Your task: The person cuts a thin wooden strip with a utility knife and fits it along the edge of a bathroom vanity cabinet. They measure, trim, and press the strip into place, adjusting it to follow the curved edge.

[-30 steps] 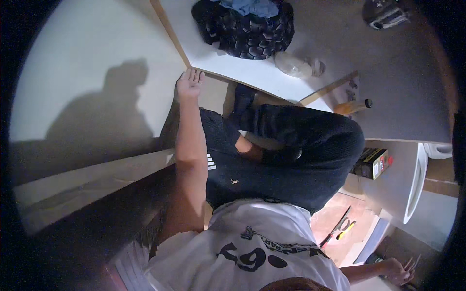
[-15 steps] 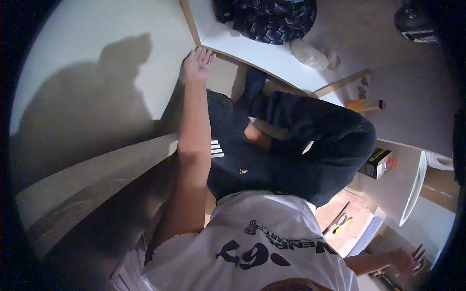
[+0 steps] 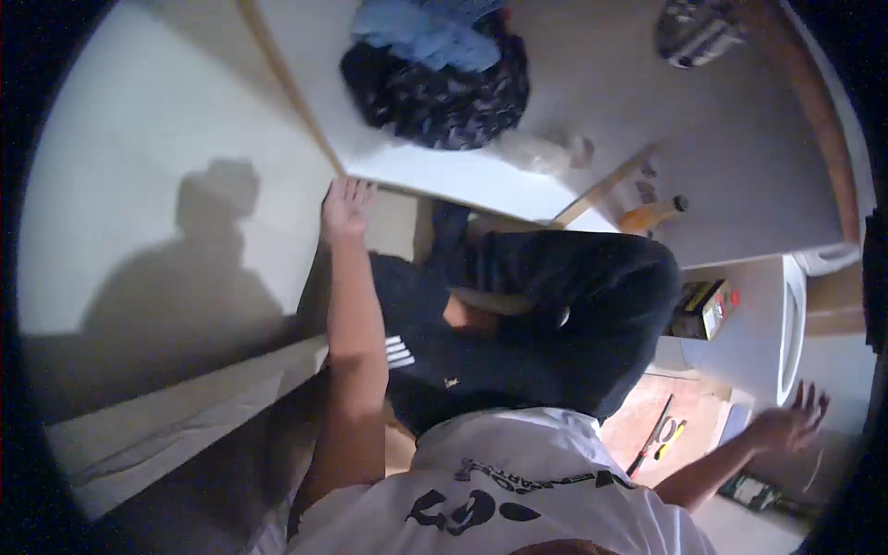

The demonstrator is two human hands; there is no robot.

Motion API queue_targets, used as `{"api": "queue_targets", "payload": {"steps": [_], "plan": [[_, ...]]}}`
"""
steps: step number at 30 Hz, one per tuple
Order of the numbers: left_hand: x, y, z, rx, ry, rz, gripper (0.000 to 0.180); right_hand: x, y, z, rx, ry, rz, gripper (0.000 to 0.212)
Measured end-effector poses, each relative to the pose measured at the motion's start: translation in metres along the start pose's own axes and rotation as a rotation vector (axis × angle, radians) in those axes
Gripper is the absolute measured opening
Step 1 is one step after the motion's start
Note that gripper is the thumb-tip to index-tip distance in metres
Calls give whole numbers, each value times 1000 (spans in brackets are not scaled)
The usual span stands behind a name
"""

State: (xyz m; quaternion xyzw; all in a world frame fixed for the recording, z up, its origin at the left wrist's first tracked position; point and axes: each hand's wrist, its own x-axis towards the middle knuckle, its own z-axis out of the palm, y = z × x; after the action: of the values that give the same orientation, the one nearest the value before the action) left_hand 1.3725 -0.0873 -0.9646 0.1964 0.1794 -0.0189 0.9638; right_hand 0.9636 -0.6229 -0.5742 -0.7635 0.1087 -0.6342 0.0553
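Observation:
My left hand (image 3: 347, 211) rests at the corner of a white panel (image 3: 435, 173), its fingers stretched against the pale wooden edge. It holds nothing. Beside it, a pale upright board (image 3: 129, 157) carries my shadow. Out to the right, my right hand (image 3: 791, 425) hangs in the air, slightly blurred, with fingers apart and nothing visible in it. It is nearest to a white curved rim (image 3: 791, 333) and, below, a dark green item (image 3: 751, 490) that I cannot make out. My legs in dark trousers (image 3: 555, 324) are folded between the arms.
On the white surface lie a dark patterned bag (image 3: 439, 111) with light blue cloth (image 3: 430, 35), a clear plastic bundle (image 3: 536, 153) and an orange bottle (image 3: 647, 215) with a dark cap. A dark box (image 3: 708, 310) stands at right. A long red-and-black tool (image 3: 652, 435) and a yellow tool (image 3: 671, 439) lie on the floor.
The view has shifted, bringing the light blue cloth into sight. My right hand has risen and come forward. My left hand stays at the panel's corner.

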Motion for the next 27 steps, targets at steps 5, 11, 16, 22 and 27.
{"api": "queue_targets", "payload": {"steps": [5, 11, 16, 22, 27], "plan": [[-10, 10, -1, -13, 95, 73, 56, -20, -15, 53, -23, 120, 33, 31], [0, 12, -3, -59, 81, 1, 60, -45, -16, 56, -159, 33, -4, 26], [17, 4, -15, 55, 11, -29, 59, -91, 34, 18, -400, -105, 263, 26], [19, -3, -19, 73, 182, -21, 53, -197, 96, -60, -654, -176, 652, 26], [20, 2, -16, 3, 141, 51, 51, -321, 145, -173, -823, -104, 1005, 31]]}}
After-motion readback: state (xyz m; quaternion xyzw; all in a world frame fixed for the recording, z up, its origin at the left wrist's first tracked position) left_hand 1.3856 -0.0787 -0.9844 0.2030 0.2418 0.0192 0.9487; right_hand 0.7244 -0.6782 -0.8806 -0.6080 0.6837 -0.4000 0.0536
